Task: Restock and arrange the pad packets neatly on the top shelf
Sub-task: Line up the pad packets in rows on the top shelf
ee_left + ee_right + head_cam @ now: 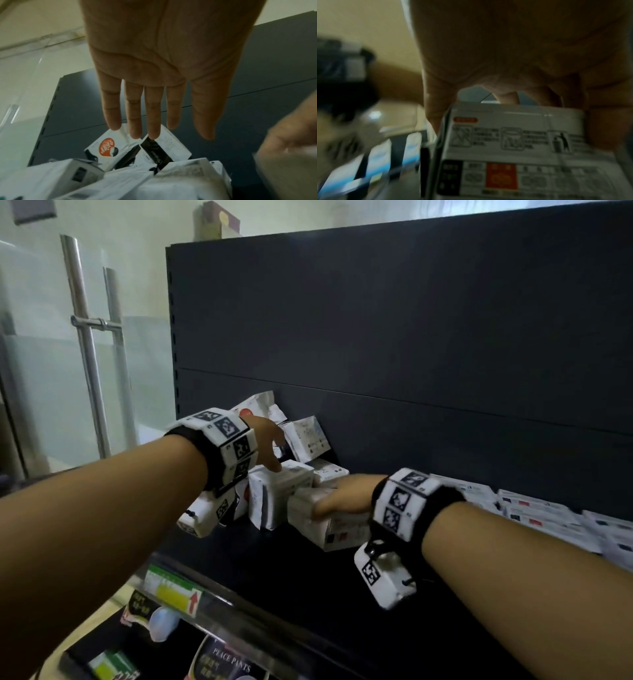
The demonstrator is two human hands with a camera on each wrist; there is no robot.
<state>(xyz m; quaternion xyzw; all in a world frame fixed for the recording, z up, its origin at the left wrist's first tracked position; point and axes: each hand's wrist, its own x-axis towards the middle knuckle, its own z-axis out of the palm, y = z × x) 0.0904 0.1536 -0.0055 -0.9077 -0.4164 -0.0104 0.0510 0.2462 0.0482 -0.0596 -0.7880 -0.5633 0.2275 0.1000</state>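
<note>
White pad packet (329,522) gripped by the right hand (346,496) on the top shelf (274,570), left hand (267,443) held above the jumbled packets (284,460), fingers (150,112) straight and spread

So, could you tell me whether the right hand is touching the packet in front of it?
Touching. The right wrist view shows the right hand with fingers curled over the packet, thumb against its side.

A shop: dark metal gondola shelf (308,570) w/ price-tag rail (178,594), packaged goods (534,508) stacked, glass door (92,337) nearby.
</note>
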